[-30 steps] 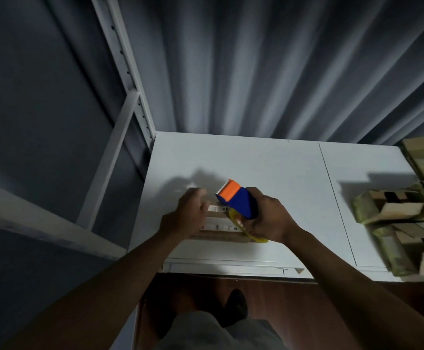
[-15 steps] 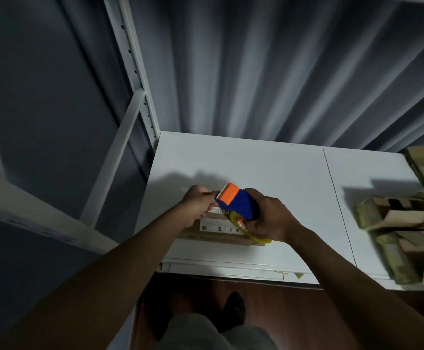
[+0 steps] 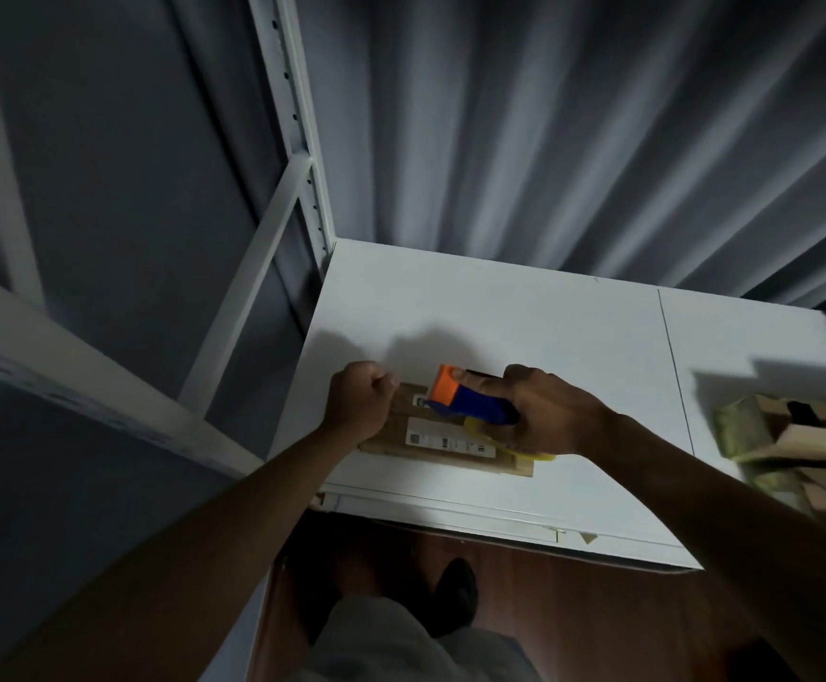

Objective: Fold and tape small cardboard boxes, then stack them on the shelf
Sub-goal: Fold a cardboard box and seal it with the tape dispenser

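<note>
A small flat cardboard box [image 3: 492, 464] with a white label lies near the front edge of the white table [image 3: 524, 327]. My left hand [image 3: 359, 406] has its fingers curled over the box's left end and holds it down. My right hand [image 3: 551, 415] grips a tape dispenser [image 3: 480, 411] with a blue body, an orange head and a yellow roll. The dispenser sits on top of the box with its orange head pointing left, close to my left hand. The part of the box under the dispenser and my right hand is hidden.
A pile of folded cardboard boxes [image 3: 795, 438] crowds the table's right edge. A white metal shelf upright [image 3: 298, 140] with a diagonal brace stands at the table's back left corner. Grey curtain hangs behind the table. My shoe [image 3: 455, 593] shows on the brown floor below.
My left hand slid to the box's left end and its fingers curled tighter. The dispenser in my right hand stayed on top of the box, tilting flatter.
</note>
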